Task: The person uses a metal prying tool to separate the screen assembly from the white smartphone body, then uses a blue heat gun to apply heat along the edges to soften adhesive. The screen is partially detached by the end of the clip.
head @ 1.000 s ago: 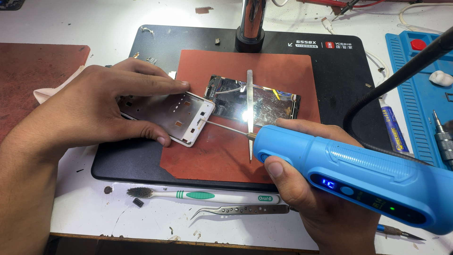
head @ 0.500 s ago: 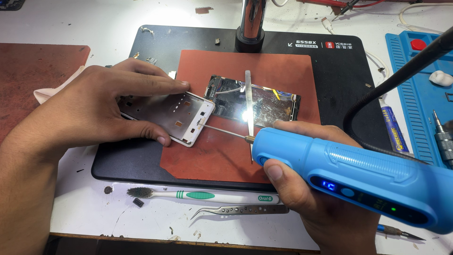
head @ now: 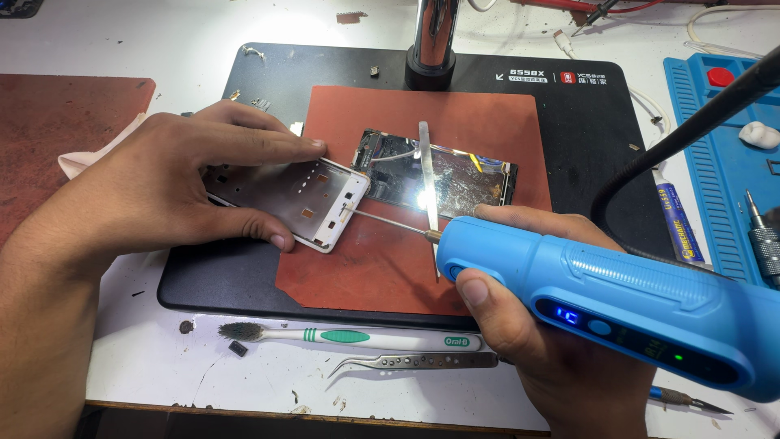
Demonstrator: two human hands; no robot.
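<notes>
The white phone frame (head: pixel 284 195) lies on the edge of the red mat (head: pixel 479 114); the left hand (head: pixel 171 187) pinches it flat between finger and thumb; the right hand (head: pixel 536 325) is wrapped tight around a blue electric screwdriver (head: pixel 617 284), its thin tip touching the frame; a toothbrush (head: pixel 341 335) and tweezers (head: pixel 422 362) lie nearby.

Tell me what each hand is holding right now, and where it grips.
The right hand grips the blue electric screwdriver around its front end, near the bit. The left hand pins the white phone frame by its two long edges.
</notes>
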